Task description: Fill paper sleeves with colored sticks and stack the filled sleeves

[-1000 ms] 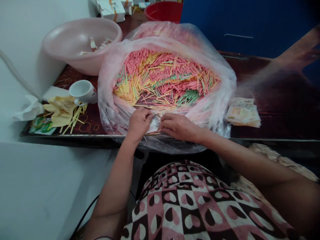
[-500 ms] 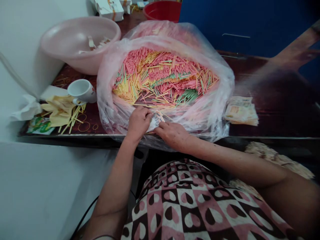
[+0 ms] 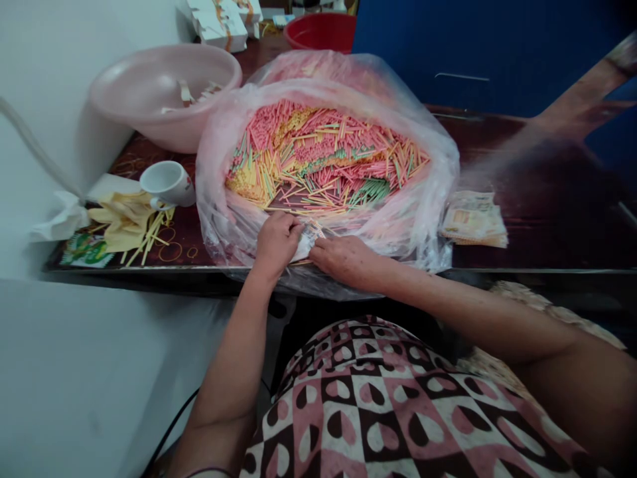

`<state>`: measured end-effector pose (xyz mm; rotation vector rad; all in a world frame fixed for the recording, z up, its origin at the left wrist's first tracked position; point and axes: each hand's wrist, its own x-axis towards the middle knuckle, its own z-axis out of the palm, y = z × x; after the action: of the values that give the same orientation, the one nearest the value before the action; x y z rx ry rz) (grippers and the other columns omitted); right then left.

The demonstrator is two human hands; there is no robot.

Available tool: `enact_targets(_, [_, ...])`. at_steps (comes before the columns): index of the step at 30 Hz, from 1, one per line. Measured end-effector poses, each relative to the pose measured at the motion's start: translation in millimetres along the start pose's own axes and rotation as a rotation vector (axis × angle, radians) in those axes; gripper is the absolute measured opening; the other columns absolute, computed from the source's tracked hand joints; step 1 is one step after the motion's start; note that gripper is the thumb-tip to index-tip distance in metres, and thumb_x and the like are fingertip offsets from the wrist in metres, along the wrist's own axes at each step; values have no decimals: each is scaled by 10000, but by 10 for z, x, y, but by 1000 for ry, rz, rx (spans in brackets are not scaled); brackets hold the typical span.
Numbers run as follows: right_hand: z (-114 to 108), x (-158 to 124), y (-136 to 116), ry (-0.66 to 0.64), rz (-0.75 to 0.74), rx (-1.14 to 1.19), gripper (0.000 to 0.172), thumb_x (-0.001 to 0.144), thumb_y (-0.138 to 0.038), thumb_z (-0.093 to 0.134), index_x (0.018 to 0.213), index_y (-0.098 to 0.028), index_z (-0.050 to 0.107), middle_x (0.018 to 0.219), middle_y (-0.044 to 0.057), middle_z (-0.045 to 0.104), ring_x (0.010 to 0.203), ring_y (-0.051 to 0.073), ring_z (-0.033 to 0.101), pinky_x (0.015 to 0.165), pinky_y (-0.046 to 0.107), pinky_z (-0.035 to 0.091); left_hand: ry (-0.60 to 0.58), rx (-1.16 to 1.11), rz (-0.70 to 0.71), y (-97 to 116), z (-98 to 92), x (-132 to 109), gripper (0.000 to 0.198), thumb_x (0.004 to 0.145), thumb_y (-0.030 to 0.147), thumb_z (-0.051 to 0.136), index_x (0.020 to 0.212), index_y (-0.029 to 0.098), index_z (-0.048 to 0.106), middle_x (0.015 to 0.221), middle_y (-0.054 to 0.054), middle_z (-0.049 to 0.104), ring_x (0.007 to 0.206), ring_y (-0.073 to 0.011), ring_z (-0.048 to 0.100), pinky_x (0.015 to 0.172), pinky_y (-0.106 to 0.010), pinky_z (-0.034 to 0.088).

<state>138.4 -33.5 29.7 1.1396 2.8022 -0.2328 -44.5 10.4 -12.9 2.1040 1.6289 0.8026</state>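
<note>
Pink-tinged plastic is billowing open on the dark table (image 3: 527, 199): the bag (image 3: 318, 86) is sitting there with its near side sagging over the table's front edge, and coloured sticks (image 3: 323, 159) are filling it in a loose, criss-crossing heap of pink, yellow and green. Your left hand (image 3: 276, 245) is curling narrowly over one side of a small white packet (image 3: 307, 242) at the near edge of the heap. Your right hand (image 3: 343, 260) is reaching in just beside it, its fingers meeting the packet's other side, though whether they are pinching it can't be told from here. To your left, a white cup (image 3: 166, 184) is lying tilted beside crumpled yellow gloves (image 3: 122, 222) and a scatter of loose sticks (image 3: 149, 232), while a pink basin (image 3: 164, 86) is holding pale scraps. To your right, a stack of printed packets (image 3: 475, 222) is resting on the table, apart from the bag.
</note>
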Motion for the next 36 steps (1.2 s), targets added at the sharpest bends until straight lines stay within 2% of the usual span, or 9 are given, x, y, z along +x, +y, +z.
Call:
enact_targets(6, [25,-16,84,26,-73,-43,245,1027,-145,476,1073,-126,717,1045,145,724,900,238,674,707,327,394,-6,16,-6,9,-4,2,128,903,207,602,803,198,681,905,-57,677,910,-218,627,873,-351,502])
enact_targets(14, [-27,-34,115,-29,75,15,287,1041,-218,470,1063,-121,739,1041,160,745,934,258,694,714,329,405,-1,16,5,9,-2,-6,131,914,217,594,815,203,680,913,-53,675,915,-218,622,877,-350,501])
enact_targets(19, [-18,-69,222,-24,31,76,263,1031,-249,492,1042,-128,726,1050,131,747,881,216,668,685,307,355,-2,16,8,10,-5,-12,135,918,217,591,817,207,679,917,-56,676,912,-221,619,876,-353,501])
enact_targets(22, [75,-125,267,45,-11,127,237,1011,-227,493,994,-132,710,1012,117,737,808,190,627,662,300,326,7,33,10,20,-6,-23,124,917,209,596,835,206,689,927,-60,678,921,-226,620,882,-356,500])
enact_targets(25, [144,-158,332,180,-27,312,142,932,-172,539,890,-147,673,892,78,705,742,160,574,669,279,343,5,43,25,29,-4,-37,121,919,198,597,875,203,710,934,-64,679,930,-230,623,880,-358,498])
enact_targets(28, [105,-106,476,391,71,647,99,909,-227,571,835,-172,610,774,17,635,667,129,519,653,255,369,4,44,42,28,-2,-49,130,925,206,600,896,203,727,927,-65,676,932,-233,624,870,-358,494])
enact_targets(30, [19,-16,614,525,190,824,177,951,-333,556,863,-184,589,748,-1,603,636,125,498,633,252,376,13,39,48,23,-3,-53,129,926,217,609,890,210,733,921,-60,675,933,-231,625,867,-354,493])
enact_targets(33, [-129,140,788,675,328,799,275,972,-448,573,939,-179,620,838,38,641,727,153,536,692,271,405,42,27,52,24,-12,-61,127,922,211,618,874,213,735,924,-55,682,938,-225,631,867,-347,496])
enact_targets(36, [-190,226,782,663,344,662,372,966,-524,596,937,-162,674,912,76,665,851,188,562,765,292,407,110,46,100,73,-29,-91,112,924,216,635,886,211,739,957,-61,700,974,-235,637,910,-369,492])
